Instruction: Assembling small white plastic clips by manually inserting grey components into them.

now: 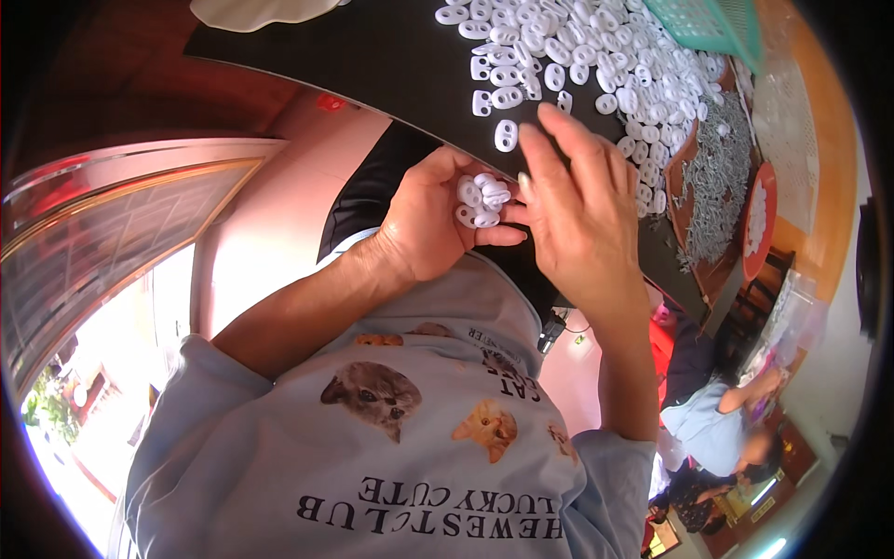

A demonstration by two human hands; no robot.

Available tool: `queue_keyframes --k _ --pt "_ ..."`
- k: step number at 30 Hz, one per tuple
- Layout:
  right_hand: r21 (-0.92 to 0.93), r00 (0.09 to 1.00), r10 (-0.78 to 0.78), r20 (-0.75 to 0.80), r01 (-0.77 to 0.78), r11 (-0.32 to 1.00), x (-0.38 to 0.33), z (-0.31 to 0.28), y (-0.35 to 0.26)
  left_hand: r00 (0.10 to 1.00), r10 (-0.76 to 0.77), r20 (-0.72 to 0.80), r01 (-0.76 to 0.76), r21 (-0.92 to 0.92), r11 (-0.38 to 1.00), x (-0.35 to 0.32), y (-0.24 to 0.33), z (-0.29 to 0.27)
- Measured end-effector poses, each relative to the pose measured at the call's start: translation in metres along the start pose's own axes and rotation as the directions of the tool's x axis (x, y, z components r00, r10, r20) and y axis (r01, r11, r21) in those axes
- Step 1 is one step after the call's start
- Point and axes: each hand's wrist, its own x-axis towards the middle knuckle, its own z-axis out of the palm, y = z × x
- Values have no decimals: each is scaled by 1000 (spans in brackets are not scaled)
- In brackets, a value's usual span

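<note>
Several small white oval cord locks (481,199), each with two holes, lie heaped in the cupped fingers of my left hand (419,219), just off the table's near edge. My right hand (587,219) is to the right of it, fingers stretched out and apart over the edge, with nothing visible between them. Its thumb comes close to the held pieces; whether it touches them I cannot tell. A single white cord lock (506,136) lies on the dark table (391,70) just left of the right fingertips. Beyond it spreads a large loose pile of the same pieces (577,42).
A heap of small grey metal pieces (722,177) sits at the right, beside a red round dish (759,221) with pale contents. A green plastic basket (712,23) stands at the far right. A cream-coloured item (261,11) lies far left. Another person (712,429) is at lower right.
</note>
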Motion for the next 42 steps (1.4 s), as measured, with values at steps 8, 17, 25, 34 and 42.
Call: queue_keyframes --k 8,17,25,34,42 --pt "108 989 -149 -14 150 983 -15 5 -20 1000 2 -22 -5 -112 994 0 -1 -17" --pt "85 985 -172 0 171 982 2 13 -22 997 60 -48 -66 -121 990 1 3 -23" --pt "84 989 -143 -31 145 986 -3 6 -11 999 -17 -27 14 -126 992 -3 5 -18" --pt "16 993 23 -116 -22 1000 3 -5 2 995 -68 77 72 -52 996 0 4 -21" --pt "-126 991 129 -22 -131 983 16 -6 20 992 -117 40 116 24 993 1 2 -17"
